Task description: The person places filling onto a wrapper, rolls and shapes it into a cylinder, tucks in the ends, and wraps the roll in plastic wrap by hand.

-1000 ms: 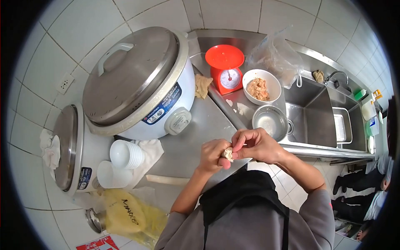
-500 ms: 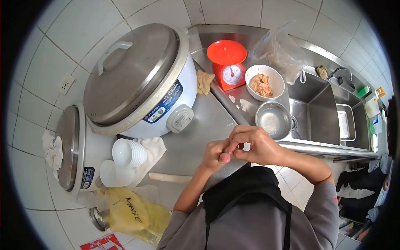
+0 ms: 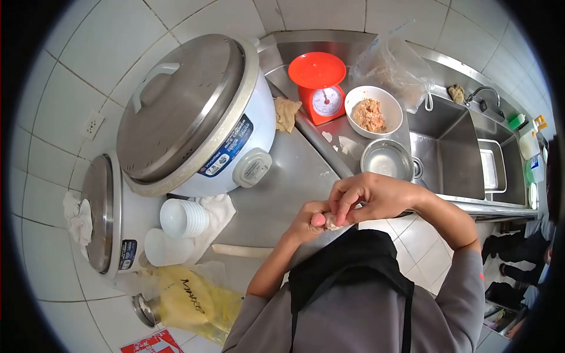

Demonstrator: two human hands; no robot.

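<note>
A small pale, dough-like piece [image 3: 333, 222] sits between my two hands, partly hidden by the fingers. My left hand [image 3: 310, 222] is curled around its left side. From above and the right, my right hand [image 3: 371, 200] pinches it with thumb and fingertips. A pale stick-like strip [image 3: 241, 251] lies on the steel counter [image 3: 288, 182] beside my left forearm. Beyond my right hand stand a metal bowl of cloudy liquid [image 3: 387, 160] and a white bowl [image 3: 393, 106] holding a pinkish minced mixture [image 3: 369, 115].
A large rice cooker [image 3: 235, 141], stacked white cups [image 3: 183, 217] and a yellow bag [image 3: 188, 300] are on the left. A red scale [image 3: 318, 88], clear plastic bag [image 3: 394, 70] and steel sink [image 3: 441, 153] lie beyond my hands. People's dark-clothed legs [image 3: 518, 250] show at far right.
My right hand has shifted slightly right, its fingers moving over the pale piece. That piece, visible at first, was hidden half a second ago and shows again. The view has shifted slightly.
</note>
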